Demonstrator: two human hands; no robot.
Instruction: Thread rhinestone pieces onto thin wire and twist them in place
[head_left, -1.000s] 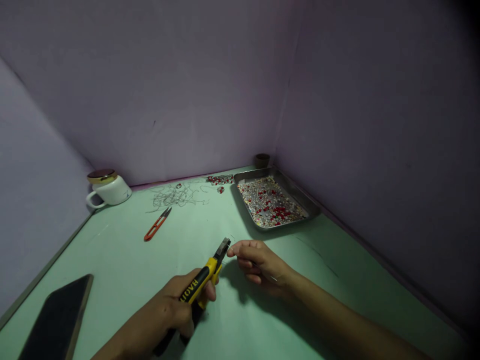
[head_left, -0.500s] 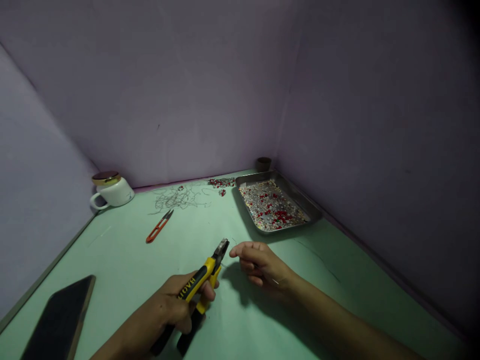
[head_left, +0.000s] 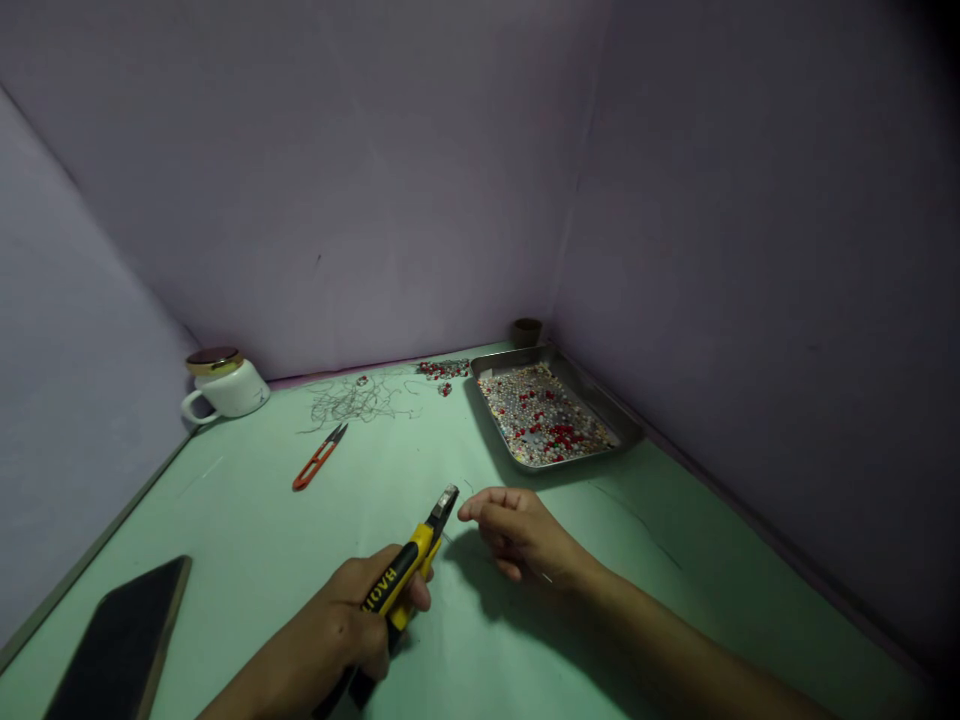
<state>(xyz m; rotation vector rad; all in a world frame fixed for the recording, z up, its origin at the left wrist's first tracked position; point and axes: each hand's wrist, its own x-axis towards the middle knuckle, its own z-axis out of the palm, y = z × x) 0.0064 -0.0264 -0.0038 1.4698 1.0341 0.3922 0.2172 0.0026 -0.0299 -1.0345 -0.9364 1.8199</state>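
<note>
Handles of the yellow-and-black pliers (head_left: 405, 560) have been squeezed closer together since half a second ago, and less of the thin wire (head_left: 547, 577) can be made out than a second back. Only the head view is given here, so everything's read off that one.

Both things are held above the near middle of the green table (head_left: 262, 540), with the bead tray (head_left: 510, 448) on the far right and the orange snips (head_left: 316, 462) lying off to the left. Pliers are gripped by the left hand (head_left: 346, 618), fingers wrapped round both handles, nose aimed far and slightly right. Whether the jaws are fully together can't be told.

Handling-wise, the pliers would be expected to feel stiff and fairly heavy, with sleeves that probably don't slip much; best held low on the handles, as is being done. Wire looks light, springy and easily kinked, so it's better pinched close to the end being worked.

As for pose, the right hand (head_left: 521, 530) is brought in from the near right, forearm low, fingers curled, fingertips just beside the pliers' nose. Wire seems to be pinched there, though the contact itself is too fine to be seen.
</note>
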